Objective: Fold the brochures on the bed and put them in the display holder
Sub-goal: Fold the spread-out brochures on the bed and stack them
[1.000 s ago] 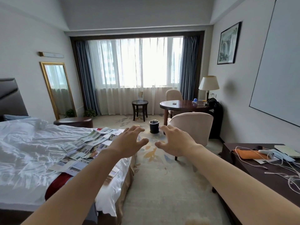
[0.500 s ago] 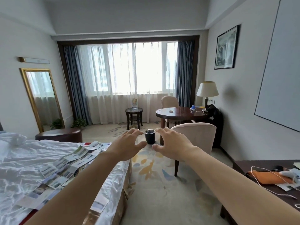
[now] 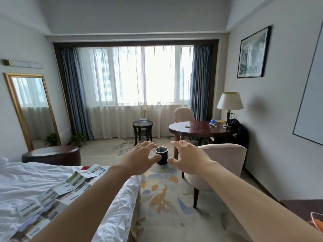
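Both bare arms stretch straight out at chest height over the foot of the bed. The left hand point(image 3: 139, 157) and the right hand point(image 3: 187, 158) hang in the air side by side, palms down, fingers spread and loosely arched, holding nothing and not touching each other. Between them, farther off on the floor, stands a small round black waste bin point(image 3: 162, 155) with a pale liner.

The glossy printed paper brochures point(image 3: 73, 180) lie unfolded in an overlapping strip on the rumpled white cotton sheet of the bed point(image 3: 26, 182), below and left of the left forearm. Their panels show creases and small photographs; the print is too blurred to read.

A clear upright display holder point(image 3: 143, 117), with something coloured inside, stands on a small round dark wooden side table point(image 3: 142, 125) by the sheer white curtains point(image 3: 132, 88), well apart from the brochures.

On the right are a round polished dark wood table point(image 3: 197, 130), a beige upholstered tub chair point(image 3: 223, 161) and a cream-shaded lamp point(image 3: 229, 102). A gold-framed mirror point(image 3: 31, 110) leans on the left wall behind a dark leather ottoman point(image 3: 52, 155). The pale carpet point(image 3: 162, 198) bears blue and orange leaf shapes.
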{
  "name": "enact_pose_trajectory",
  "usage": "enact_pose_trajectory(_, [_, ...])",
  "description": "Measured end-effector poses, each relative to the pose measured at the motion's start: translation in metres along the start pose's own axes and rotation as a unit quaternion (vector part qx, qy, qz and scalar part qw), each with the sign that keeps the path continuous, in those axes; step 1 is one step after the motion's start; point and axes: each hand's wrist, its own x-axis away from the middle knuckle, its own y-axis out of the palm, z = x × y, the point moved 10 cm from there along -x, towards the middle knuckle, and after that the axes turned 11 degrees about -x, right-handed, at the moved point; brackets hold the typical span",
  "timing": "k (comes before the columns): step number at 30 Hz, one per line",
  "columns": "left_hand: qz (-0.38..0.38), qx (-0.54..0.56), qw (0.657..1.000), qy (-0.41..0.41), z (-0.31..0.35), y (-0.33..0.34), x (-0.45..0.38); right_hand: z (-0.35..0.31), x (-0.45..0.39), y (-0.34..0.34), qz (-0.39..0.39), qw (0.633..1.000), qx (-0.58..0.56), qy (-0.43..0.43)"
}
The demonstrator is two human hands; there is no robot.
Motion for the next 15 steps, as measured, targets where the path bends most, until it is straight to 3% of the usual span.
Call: enact_pose_trajectory(15, [-0.017, -0.01, 0.999, -0.037, -0.117, 0.093, -0.249, 0.132, -0.264, 0.044, 0.001, 1.0, 0.013, -0.024])
